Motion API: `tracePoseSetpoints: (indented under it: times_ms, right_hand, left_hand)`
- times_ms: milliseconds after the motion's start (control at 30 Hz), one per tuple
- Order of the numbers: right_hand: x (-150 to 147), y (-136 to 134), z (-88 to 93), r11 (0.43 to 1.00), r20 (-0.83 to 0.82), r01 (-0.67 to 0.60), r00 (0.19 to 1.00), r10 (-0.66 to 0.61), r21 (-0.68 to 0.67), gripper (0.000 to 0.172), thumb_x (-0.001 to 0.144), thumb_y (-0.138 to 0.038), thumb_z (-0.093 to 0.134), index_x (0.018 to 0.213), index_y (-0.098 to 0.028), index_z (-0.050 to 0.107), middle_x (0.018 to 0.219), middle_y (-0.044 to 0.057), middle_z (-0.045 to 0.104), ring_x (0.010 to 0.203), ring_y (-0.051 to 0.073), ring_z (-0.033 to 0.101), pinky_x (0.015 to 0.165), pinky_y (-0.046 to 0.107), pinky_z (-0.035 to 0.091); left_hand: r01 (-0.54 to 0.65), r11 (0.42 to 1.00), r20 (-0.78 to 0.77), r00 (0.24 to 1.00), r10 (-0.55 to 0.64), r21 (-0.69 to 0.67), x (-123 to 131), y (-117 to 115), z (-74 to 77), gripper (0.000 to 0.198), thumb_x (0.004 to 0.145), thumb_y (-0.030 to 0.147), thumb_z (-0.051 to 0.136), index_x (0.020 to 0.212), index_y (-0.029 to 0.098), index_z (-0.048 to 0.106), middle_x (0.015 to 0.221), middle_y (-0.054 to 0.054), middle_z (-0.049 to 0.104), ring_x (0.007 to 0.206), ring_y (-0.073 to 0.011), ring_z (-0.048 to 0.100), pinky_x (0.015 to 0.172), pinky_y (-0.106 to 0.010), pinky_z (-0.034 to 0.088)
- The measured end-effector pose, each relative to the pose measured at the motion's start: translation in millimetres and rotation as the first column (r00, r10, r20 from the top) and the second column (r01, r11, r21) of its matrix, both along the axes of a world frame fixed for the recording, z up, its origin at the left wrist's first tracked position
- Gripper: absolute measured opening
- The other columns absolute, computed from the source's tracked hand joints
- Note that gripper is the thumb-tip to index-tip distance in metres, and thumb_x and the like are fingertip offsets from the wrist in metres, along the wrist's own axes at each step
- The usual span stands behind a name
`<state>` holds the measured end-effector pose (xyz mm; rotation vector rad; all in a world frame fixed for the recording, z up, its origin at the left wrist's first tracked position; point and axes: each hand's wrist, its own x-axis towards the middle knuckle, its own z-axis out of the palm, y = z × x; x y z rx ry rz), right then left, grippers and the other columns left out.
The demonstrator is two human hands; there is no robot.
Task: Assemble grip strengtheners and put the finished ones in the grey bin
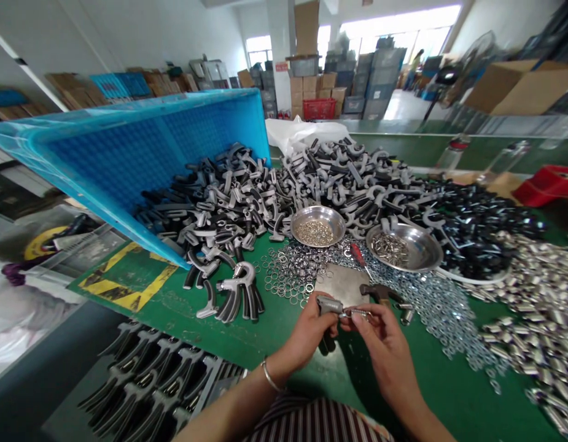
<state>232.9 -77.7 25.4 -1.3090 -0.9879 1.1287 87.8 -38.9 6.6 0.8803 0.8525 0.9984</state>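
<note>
Piece in hand looks approx. midway: a grey-and-black plastic handle (330, 305) is up in both hands over a flat silvery metal plate (339, 278) on the green-topped counter (258, 339), w/ a slim coiled metal spring (361, 314) lined up at its grey end; can't tell if the spring is seated. Prob. done: the neat rows of similar grey-and-black handles (143, 393) below the counter's near edge, tho can't confirm they're complete. Lots left, I'd judge: a big loose heap of grey and black plastic handles (330, 175) spills by & into the tipped blue plastic crate (210, 123), plus scattered thin metal rings (288, 276), a bank of small silvery nut-like bits (443, 313) & a pile of shiny metal cylinders (536, 331). Pose: L hand (311, 326) reaches in from lower L, metal bangle (269, 376) at the wrist, its fingers wrapped round the handle, thumb nr the grey end; handle's dark lower part shows below the hand. R hand (382, 337) comes from lower R, back of hand up, thumb & fingertips pinching the spring. Hands nearly meet, just nr side of a dark-headed hammer (380, 293).
</note>
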Motion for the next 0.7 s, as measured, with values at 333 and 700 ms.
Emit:
tracePoseSetpoints:
  times_ms: [333,700]
  right_hand:
    - [-5.8,7.7,12.3,0.998,0.184,0.035,0.982,-0.043,0.044,0.025,0.085,-0.045,0.066,0.098,-0.024,0.061,0.091,0.004,0.070,0.085,0.021,0.065,0.077,0.032,0.052]
    - [8.8,37.7,-2.3,0.863,0.260,-0.504,0.828,0.497,-0.044,0.024,0.098,-0.042,0.048,0.095,-0.022,0.061,0.089,0.002,0.065,0.085,0.019,0.061,0.077,0.031,0.050]
  left_hand:
    - [-0.007,0.996,0.106,0.994,0.017,-0.094,5.4,-5.5,-2.4,0.024,0.075,0.021,0.063,0.090,0.020,0.044,0.062,0.007,0.052,0.053,-0.0077,0.048,0.054,-0.020,0.040]
    - [0.496,0.846,0.273,0.856,-0.438,-0.197,-23.9,-22.4,8.7,0.037,0.084,0.047,0.064,0.101,0.017,0.051,0.072,-0.003,0.065,0.035,-0.0018,0.030,0.037,-0.017,0.026]
